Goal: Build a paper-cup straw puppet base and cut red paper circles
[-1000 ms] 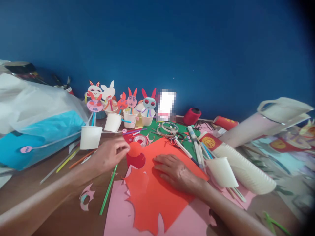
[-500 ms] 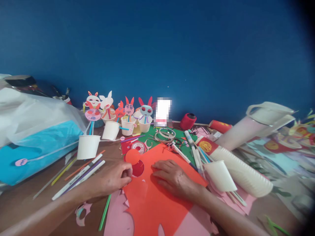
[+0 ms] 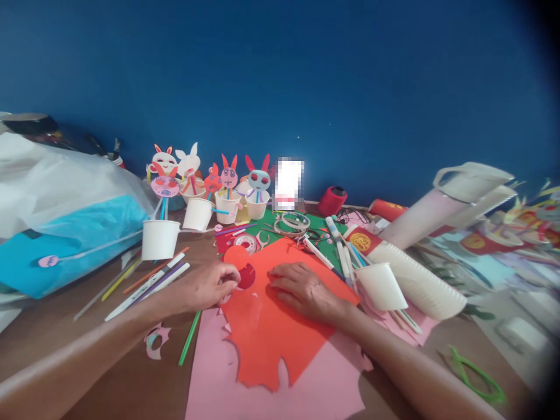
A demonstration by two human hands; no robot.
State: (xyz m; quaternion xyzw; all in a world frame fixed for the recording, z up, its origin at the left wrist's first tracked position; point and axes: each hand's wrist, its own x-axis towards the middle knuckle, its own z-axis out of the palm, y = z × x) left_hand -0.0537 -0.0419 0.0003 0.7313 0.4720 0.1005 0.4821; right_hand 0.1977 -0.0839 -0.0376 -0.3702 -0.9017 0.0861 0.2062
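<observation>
An orange sheet of paper (image 3: pixel 266 326) with cut, ragged edges lies over a pink sheet (image 3: pixel 210 373). My right hand (image 3: pixel 306 291) rests flat on the orange sheet with its fingers stretched out. At the sheet's left edge my left hand (image 3: pixel 219 284) is closed, thumb and fingers together; whatever is between them is hidden. Just beyond those fingertips are an orange paper circle (image 3: pixel 237 256) and a dark red round shape (image 3: pixel 247 276). A roll of tape (image 3: pixel 245 244) lies behind the circle.
White paper cups (image 3: pixel 160 240) with paper animal faces on straws stand at the back left. Markers (image 3: pixel 146 291) and a green straw (image 3: pixel 189 339) lie left. A stack of cups (image 3: pixel 420 280) and a white jug (image 3: pixel 429 204) are right, green-handled scissors (image 3: pixel 476 376) front right.
The view has tilted down, so the table's things sit higher and more of the pink sheet and the scissors shows. Both hands keep about the same place on the orange sheet.
</observation>
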